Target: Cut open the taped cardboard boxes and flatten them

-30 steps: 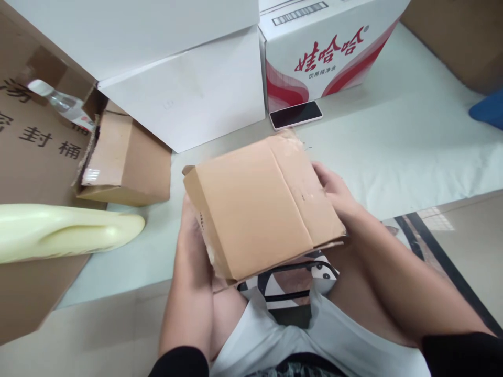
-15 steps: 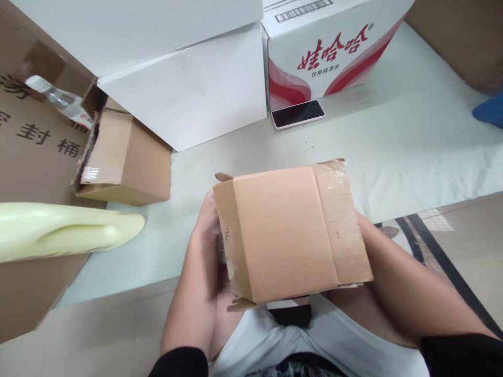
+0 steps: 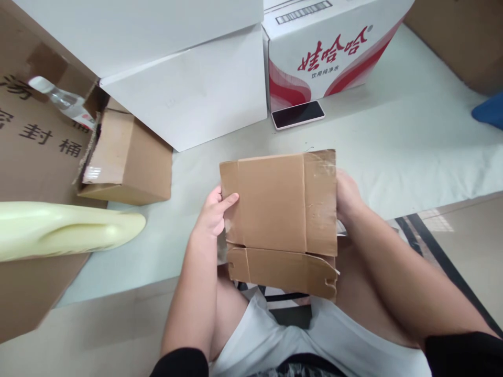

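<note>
A brown cardboard box (image 3: 271, 204) is held up over the near edge of the table, its creased faces turned toward me and a notched flap hanging along its lower side. My left hand (image 3: 217, 209) grips its left edge, thumb laid over the front face and the other fingers behind. At the right edge, my right hand (image 3: 347, 195) is closed around the side; its fingertips are hidden behind the cardboard. The box's back cannot be seen.
A phone (image 3: 298, 115) lies before a red-and-white carton (image 3: 334, 57). White boxes (image 3: 220, 89) stand at the back. Leftward are a small open cardboard box (image 3: 145, 162), a clear bottle (image 3: 65, 102) and a pale yellow object (image 3: 70, 230). Something blue (image 3: 489, 111) shows at the right.
The cardboard box has tilted and turned, so its lower flap now shows. My left thumb has come onto its front, and my right hand has come into sight at its right edge.
</note>
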A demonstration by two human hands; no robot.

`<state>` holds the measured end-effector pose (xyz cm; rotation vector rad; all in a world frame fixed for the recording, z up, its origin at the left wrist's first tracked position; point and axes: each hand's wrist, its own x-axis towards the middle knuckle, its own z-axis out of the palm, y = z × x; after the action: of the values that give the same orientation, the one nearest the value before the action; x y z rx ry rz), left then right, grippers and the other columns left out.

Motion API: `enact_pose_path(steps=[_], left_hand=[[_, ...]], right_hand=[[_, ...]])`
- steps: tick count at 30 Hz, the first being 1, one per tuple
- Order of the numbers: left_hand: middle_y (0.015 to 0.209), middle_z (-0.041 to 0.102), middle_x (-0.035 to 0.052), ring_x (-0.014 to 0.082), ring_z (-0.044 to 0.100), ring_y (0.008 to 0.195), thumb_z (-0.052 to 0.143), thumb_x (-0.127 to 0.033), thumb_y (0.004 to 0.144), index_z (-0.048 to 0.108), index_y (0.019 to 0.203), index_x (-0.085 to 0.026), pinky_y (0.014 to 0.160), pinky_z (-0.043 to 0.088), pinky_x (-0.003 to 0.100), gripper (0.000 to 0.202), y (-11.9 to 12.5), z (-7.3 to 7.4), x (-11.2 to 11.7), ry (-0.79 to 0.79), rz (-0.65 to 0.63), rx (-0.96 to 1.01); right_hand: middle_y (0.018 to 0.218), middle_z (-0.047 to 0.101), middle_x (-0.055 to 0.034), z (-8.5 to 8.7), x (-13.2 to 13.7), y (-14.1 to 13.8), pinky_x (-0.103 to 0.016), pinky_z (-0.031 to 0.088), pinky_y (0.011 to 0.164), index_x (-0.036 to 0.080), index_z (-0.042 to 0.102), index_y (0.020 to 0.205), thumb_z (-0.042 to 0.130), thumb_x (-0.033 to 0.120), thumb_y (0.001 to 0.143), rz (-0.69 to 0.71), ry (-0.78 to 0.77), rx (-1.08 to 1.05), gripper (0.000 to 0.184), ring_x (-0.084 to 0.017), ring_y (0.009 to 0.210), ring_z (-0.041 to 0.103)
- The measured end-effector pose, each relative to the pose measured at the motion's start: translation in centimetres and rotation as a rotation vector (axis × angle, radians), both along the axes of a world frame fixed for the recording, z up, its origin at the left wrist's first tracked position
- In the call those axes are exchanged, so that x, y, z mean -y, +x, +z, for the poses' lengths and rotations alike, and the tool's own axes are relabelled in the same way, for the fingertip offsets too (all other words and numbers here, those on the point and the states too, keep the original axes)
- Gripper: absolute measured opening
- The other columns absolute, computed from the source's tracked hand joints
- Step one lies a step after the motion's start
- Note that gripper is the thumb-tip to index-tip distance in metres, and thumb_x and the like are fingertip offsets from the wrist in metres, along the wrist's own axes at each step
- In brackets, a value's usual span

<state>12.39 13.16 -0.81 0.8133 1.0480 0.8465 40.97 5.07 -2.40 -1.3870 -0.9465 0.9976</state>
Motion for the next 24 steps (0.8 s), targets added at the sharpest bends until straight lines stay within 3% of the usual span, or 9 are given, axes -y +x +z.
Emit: enact_pose_path(steps=[3, 5, 9, 11, 13, 16, 18, 21, 24], left_hand=[[0.095, 0.08, 0.0098, 0.029, 0.077, 0.095, 0.099, -0.037, 0.049, 0.068, 0.092, -0.018, 0.089, 0.062, 0.041, 0.056, -0.8, -0.8, -1.1, 0.086, 0.194, 0.012], [0.099, 0.08, 0.0084, 0.0262, 0.076, 0.101, 0.096, -0.036, 0.058, 0.068, 0.091, -0.019, 0.094, 0.06, 0.037, 0.047, -1.3, -1.3, -1.9, 0.155, 0.355, 0.04], [0.112, 0.079, 0.0077, 0.0214, 0.071, 0.117, 0.075, -0.026, 0.085, 0.069, 0.099, -0.019, 0.105, 0.055, 0.034, 0.017, -1.4, -1.6, -2.9, 0.215, 0.58, 0.113], [0.113, 0.079, 0.007, 0.0189, 0.07, 0.119, 0.065, -0.022, 0.092, 0.067, 0.103, -0.02, 0.106, 0.054, 0.033, 0.012, -0.9, -1.7, -2.9, 0.207, 0.66, 0.129], [0.113, 0.078, 0.0057, 0.0171, 0.07, 0.118, 0.062, -0.021, 0.094, 0.065, 0.106, -0.022, 0.105, 0.055, 0.032, 0.012, -0.4, -1.7, -2.7, 0.209, 0.718, 0.122], [0.115, 0.077, 0.0052, 0.0169, 0.07, 0.116, 0.07, -0.022, 0.089, 0.062, 0.103, -0.023, 0.104, 0.055, 0.032, 0.017, 0.1, -1.9, -2.4, 0.254, 0.701, 0.1], [0.115, 0.076, 0.0056, 0.0178, 0.07, 0.115, 0.077, -0.024, 0.082, 0.062, 0.101, -0.023, 0.102, 0.055, 0.032, 0.025, 0.3, -1.9, -2.2, 0.294, 0.651, 0.095], [0.107, 0.076, 0.0043, 0.0186, 0.07, 0.109, 0.078, -0.032, 0.077, 0.062, 0.097, -0.024, 0.094, 0.056, 0.031, 0.027, 0.3, -1.5, -1.9, 0.269, 0.586, 0.098], [0.09, 0.073, 0.0056, 0.0218, 0.07, 0.097, 0.059, -0.059, 0.085, 0.063, 0.089, -0.022, 0.082, 0.057, 0.033, 0.038, 0.3, -1.0, -1.6, 0.26, 0.413, 0.129]], right_hand=[[0.071, 0.071, -0.005, 0.5, 0.2, 0.1, -0.039, 0.058, 0.065, 0.022, 0.072, 0.089, 0.051, 0.079, 0.082, 0.184, -0.093, -0.4, 0.06, -0.024, 0.069, 0.07], [0.074, 0.074, -0.0052, 1.1, 0.6, 0.3, -0.039, 0.059, 0.068, 0.022, 0.073, 0.095, 0.053, 0.078, 0.082, 0.315, -0.121, -0.532, 0.061, -0.024, 0.072, 0.072], [0.084, 0.076, -0.0038, 1.9, 1.0, -0.1, -0.04, 0.06, 0.077, 0.026, 0.072, 0.101, 0.058, 0.08, 0.077, 0.493, -0.072, -0.637, 0.06, -0.024, 0.084, 0.075], [0.089, 0.075, -0.0043, 1.8, 0.9, -0.7, -0.042, 0.06, 0.078, 0.027, 0.071, 0.104, 0.065, 0.084, 0.067, 0.581, -0.053, -0.64, 0.067, -0.025, 0.088, 0.074], [0.093, 0.075, -0.0047, 1.5, 0.7, -1.3, -0.041, 0.06, 0.077, 0.027, 0.07, 0.106, 0.074, 0.079, 0.063, 0.571, -0.07, -0.55, 0.068, -0.025, 0.088, 0.072], [0.095, 0.075, -0.0046, 1.0, 0.5, -2.1, -0.035, 0.059, 0.076, 0.025, 0.071, 0.104, 0.085, 0.06, 0.065, 0.393, -0.162, -0.319, 0.055, -0.021, 0.089, 0.069], [0.09, 0.074, -0.004, 0.9, 0.5, -2.3, -0.03, 0.057, 0.064, 0.023, 0.071, 0.098, 0.089, 0.053, 0.063, 0.309, -0.235, -0.257, 0.049, -0.018, 0.078, 0.067], [0.069, 0.067, 0.0007, 1.1, 0.6, -2.5, -0.022, 0.039, 0.039, 0.019, 0.066, 0.081, 0.088, 0.056, 0.062, 0.272, -0.253, -0.315, 0.047, -0.008, 0.047, 0.05], [0.055, 0.057, 0.0063, 1.5, 0.4, -2.5, -0.02, 0.027, 0.032, 0.019, 0.061, 0.076, 0.088, 0.058, 0.061, 0.199, -0.176, -0.417, 0.05, -0.004, 0.036, 0.037]])
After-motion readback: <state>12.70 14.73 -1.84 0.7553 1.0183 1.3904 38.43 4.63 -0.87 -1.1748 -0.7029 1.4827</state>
